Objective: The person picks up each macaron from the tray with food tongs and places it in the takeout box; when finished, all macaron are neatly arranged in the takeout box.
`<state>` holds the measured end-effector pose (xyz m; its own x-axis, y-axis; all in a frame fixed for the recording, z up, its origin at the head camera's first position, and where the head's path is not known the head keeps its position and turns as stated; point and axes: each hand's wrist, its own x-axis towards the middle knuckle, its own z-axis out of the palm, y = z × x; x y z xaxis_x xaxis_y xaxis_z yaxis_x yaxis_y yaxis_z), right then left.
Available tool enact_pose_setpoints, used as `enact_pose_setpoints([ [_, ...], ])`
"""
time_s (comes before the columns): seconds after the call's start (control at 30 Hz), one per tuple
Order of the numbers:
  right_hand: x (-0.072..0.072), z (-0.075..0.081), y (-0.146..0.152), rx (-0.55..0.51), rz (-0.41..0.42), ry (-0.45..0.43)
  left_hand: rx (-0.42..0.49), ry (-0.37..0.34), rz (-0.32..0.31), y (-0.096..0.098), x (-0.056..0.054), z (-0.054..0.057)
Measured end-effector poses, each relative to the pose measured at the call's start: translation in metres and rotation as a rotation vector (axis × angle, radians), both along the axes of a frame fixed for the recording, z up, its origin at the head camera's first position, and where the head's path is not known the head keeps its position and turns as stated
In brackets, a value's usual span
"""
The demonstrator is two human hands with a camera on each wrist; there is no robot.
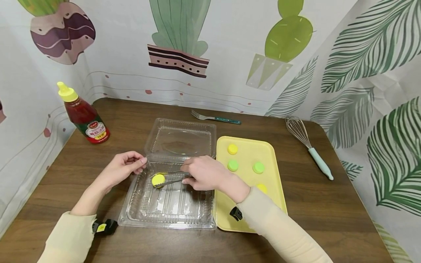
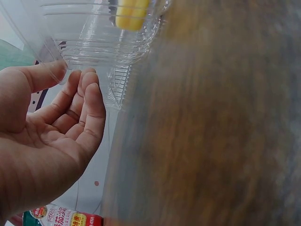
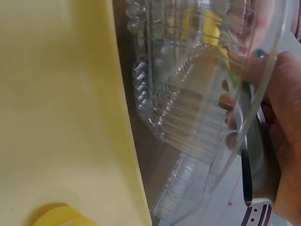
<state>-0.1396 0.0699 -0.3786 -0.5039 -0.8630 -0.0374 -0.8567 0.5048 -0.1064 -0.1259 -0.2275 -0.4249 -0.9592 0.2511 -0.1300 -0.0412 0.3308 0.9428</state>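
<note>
Head view: the right hand [image 1: 205, 173] grips grey metal tongs [image 1: 173, 181], tips flanking a bright-yellow round disc [image 1: 158, 179] left of centre.
The left hand [image 1: 122, 167] pinches the rim of a clear ribbed plastic container [image 1: 177, 210], lower centre; brown wood-grain surface [image 1: 312, 215], white cactus-print cloth [image 1: 233, 22] behind.

Here's the dark wood-grain surface [image 1: 329, 219], its far corners rounded; behind it rises pale, creased cloth [image 1: 230, 36], potted cacti [image 1: 289, 40] printed across, striped leaves [image 1: 401, 157] sweeping down the right!

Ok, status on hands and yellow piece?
Right hand grips tongs. Left hand pinches container rim. Yellow piece inside container, at tongs' tips. Nothing visibly blocking.
</note>
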Motion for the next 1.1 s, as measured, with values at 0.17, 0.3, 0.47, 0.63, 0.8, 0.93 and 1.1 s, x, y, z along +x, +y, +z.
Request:
enact_pose_setpoints([
  [0.17, 0.0006, -0.003, -0.0006, 0.009, -0.001, 0.02, -0.001, 0.0, 0.0, -0.0003, -0.0002, -0.0003],
  [0.3, 0.0012, -0.0036, -0.0004, 0.005, -0.005, 0.021, -0.002, 0.0, -0.001, -0.0004, -0.0003, -0.0001],
  [0.47, 0.0022, -0.0035, -0.0009, 0.012, -0.018, 0.015, 0.002, 0.0, -0.001, -0.0002, -0.0003, -0.0004],
  [0.63, 0.0032, -0.003, -0.0016, 0.023, -0.04, 0.017, 0.0, 0.0, -0.004, -0.0003, -0.0003, -0.0006],
  [0.8, 0.004, -0.0026, -0.0016, 0.021, -0.049, 0.016, 0.003, -0.004, -0.003, -0.0002, -0.0002, 0.0004],
  [0.93, 0.0044, -0.0025, -0.0011, 0.019, -0.047, 0.019, -0.001, -0.006, -0.002, -0.0004, -0.0001, 0.0015],
  [1.1, 0.0053, -0.001, 0.0007, 0.006, -0.06, -0.015, -0.014, -0.008, 0.0, -0.0008, 0.0, 0.0017],
])
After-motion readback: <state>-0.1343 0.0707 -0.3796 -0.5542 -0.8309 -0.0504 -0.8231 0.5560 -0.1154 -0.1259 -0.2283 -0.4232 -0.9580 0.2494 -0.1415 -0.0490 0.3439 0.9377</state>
